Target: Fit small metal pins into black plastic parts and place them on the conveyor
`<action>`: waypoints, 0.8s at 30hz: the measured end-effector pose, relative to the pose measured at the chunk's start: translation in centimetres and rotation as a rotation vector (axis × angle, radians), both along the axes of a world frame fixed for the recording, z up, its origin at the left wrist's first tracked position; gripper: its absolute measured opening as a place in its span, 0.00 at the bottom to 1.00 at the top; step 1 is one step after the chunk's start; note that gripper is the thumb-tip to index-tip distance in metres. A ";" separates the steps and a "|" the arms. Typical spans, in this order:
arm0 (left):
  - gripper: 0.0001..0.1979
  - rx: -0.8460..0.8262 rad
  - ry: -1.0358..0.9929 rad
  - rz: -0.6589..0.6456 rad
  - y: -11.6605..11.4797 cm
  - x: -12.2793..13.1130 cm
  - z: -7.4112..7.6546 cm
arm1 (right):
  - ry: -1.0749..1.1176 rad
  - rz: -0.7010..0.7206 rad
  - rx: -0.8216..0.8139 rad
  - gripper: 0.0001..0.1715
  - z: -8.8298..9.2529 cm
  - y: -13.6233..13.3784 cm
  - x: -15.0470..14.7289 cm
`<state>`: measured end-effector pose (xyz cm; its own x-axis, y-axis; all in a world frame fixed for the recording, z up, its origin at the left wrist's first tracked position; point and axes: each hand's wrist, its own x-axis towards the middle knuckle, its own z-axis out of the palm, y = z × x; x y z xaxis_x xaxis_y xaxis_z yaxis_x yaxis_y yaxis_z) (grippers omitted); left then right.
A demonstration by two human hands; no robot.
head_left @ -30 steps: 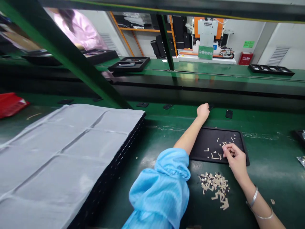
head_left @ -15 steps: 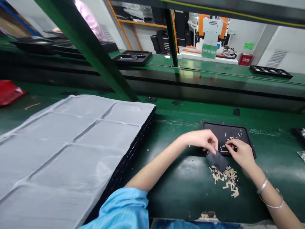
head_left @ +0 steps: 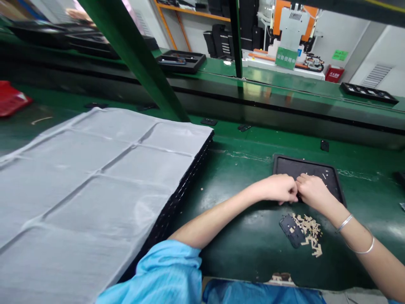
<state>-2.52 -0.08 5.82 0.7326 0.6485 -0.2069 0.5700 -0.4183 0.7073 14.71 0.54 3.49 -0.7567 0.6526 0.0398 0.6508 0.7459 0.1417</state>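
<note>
My left hand (head_left: 281, 188) and my right hand (head_left: 312, 191) meet at the near edge of a shallow black tray (head_left: 340, 188). The fingers of both are closed in a pinch, touching or almost touching. Whatever sits between the fingertips is too small or hidden to name. In the tray lie a few small pale slivers, partly covered by my hands. Just below my hands, a dark flat plastic plate (head_left: 292, 232) with cutouts rests on the green bench. Against its right side spreads a loose pile of small beige pieces (head_left: 311, 228).
A stack of black trays under a grey-white sheet (head_left: 104, 181) fills the left of the bench. A slanted green post (head_left: 142, 63) rises behind it. Small black plates (head_left: 324, 145) lie along the back, and a red bin (head_left: 12, 99) stands far left.
The dark plate has left my left hand and now lies beside the beige pile. Both hands have come together over the tray's near edge. The view has tilted slightly downward.
</note>
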 end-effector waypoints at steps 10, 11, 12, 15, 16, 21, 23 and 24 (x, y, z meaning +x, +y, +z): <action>0.03 -0.155 -0.642 0.450 1.6 1.3 -3.1 | 0.593 -0.051 0.187 0.09 -0.9 -1.1 3.3; 0.05 -0.242 -0.664 0.393 1.4 1.5 -3.3 | 0.709 -0.051 0.195 0.08 -0.8 -1.5 3.6; 0.08 -0.340 -0.677 0.318 1.2 1.7 -3.4 | 0.794 -0.053 0.191 0.07 -0.8 -1.8 3.6; 0.13 -0.588 -0.735 0.156 0.8 1.9 -3.5 | 0.926 -0.057 0.152 0.09 -0.7 -2.6 3.3; 0.14 -0.636 -0.772 0.150 0.7 2.0 -3.5 | 0.936 -0.050 0.137 0.09 -0.8 -2.7 3.2; 0.18 -0.774 -0.877 0.163 0.4 2.1 -4.0 | 0.882 0.015 0.144 0.13 -1.5 -2.9 3.1; 0.19 -0.784 -0.898 0.156 0.4 2.1 -4.3 | 0.873 0.018 0.173 0.14 -1.6 -3.1 3.2; 0.18 -0.773 -0.911 0.161 0.4 2.1 -4.4 | 0.874 0.013 0.180 0.15 -1.7 -3.2 3.1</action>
